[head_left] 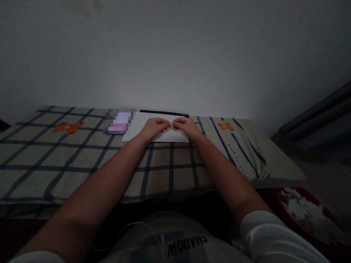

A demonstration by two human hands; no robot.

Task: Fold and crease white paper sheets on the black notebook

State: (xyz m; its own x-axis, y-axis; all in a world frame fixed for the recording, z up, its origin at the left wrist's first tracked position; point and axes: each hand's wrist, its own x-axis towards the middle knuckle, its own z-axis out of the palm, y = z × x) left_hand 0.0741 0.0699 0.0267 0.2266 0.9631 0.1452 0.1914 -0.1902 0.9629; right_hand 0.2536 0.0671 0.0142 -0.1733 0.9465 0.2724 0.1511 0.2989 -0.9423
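Note:
My left hand and my right hand meet above a sheet of white paper on the cloth-covered table. Both are closed in a pinch, fingertips nearly touching. Between them shows a tiny white piece, too small to name. The paper lies over a dark flat object, whose black edge sticks out along the back. Left of the paper is a lit phone-like screen, blurred into blocks.
A checked tablecloth with orange bear prints covers the table, which stands against a pale wall. On the floor at right, a red bin holds white scraps. A thin white cable hangs by my shirt.

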